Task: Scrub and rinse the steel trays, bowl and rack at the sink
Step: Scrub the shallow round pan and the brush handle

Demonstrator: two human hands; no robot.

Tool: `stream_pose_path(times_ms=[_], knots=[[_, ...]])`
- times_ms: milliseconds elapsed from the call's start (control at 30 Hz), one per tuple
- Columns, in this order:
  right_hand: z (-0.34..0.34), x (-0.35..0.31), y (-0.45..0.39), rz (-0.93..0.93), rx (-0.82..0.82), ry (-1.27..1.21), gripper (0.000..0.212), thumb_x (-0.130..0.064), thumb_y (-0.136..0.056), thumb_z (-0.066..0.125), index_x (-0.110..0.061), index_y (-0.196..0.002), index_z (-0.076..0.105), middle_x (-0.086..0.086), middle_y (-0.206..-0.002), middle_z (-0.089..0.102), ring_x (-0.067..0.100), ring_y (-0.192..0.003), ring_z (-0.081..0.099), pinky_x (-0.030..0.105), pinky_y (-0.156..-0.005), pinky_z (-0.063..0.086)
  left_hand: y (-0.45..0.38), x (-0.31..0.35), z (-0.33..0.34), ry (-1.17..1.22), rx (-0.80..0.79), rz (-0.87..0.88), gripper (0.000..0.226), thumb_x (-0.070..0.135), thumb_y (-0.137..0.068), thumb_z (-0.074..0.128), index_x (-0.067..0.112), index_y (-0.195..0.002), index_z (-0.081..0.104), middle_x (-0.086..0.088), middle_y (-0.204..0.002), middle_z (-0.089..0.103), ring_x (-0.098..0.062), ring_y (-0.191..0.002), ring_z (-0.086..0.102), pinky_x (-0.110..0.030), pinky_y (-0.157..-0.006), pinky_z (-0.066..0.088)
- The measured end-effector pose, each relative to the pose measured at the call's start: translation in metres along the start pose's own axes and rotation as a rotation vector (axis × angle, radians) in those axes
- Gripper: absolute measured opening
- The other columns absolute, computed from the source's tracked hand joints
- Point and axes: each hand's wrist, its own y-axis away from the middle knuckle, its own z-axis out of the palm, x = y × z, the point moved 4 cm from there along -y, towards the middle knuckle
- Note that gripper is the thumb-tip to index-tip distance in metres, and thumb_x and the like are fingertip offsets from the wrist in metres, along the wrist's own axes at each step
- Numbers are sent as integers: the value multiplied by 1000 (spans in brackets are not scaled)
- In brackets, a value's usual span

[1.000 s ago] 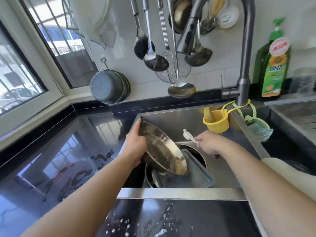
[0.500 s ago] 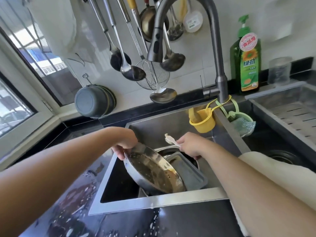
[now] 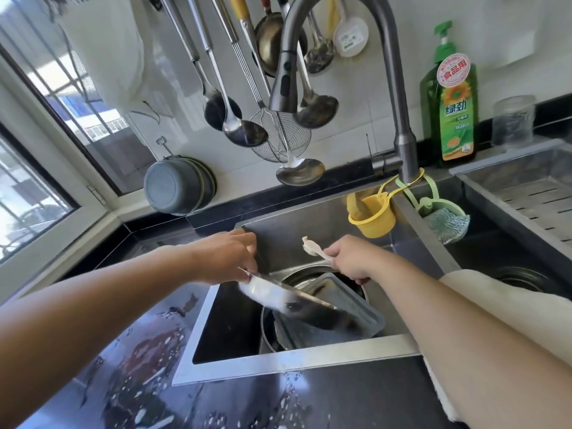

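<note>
Over the sink (image 3: 216, 308), a round steel tray (image 3: 278, 297) is gripped at its rim by the left hand (image 3: 226, 258) — a brush handle (image 3: 314, 250) is clutched in the right hand (image 3: 349, 261). A rectangular tray (image 3: 356, 308) and bowl (image 3: 269, 332) lie beneath — most washing seemingly remains.

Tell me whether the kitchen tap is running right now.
Off, as far as shown: no stream falls from the faucet spout into the sink.

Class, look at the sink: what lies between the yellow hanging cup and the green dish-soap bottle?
In the head view, the upright stem of the grey faucet stands between the yellow cup and the soap bottle; the cup's strap loops round its base.
</note>
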Motion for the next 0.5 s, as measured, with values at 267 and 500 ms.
stream_pose_path(times_ms=[267, 500], knots=[[-36, -4, 1, -84, 452, -164, 45, -18, -107, 45, -30, -149, 50, 3, -129, 65, 20, -86, 55, 29, -62, 44, -5, -8, 12, 1185, 347, -354, 30, 20, -106, 60, 9, -79, 69, 2, -64, 67, -14, -60, 60, -21, -62, 50], [-28, -25, 12, -274, 457, -83, 46, -13, -107, 46, -28, -150, 50, 8, -126, 63, 31, -114, 58, 47, -97, 51, -17, 27, 35, 1613, 735, -589, 42, 16, -108, 52, 9, -67, 57, -5, -51, 53, -20, -47, 49, -35, -55, 47]])
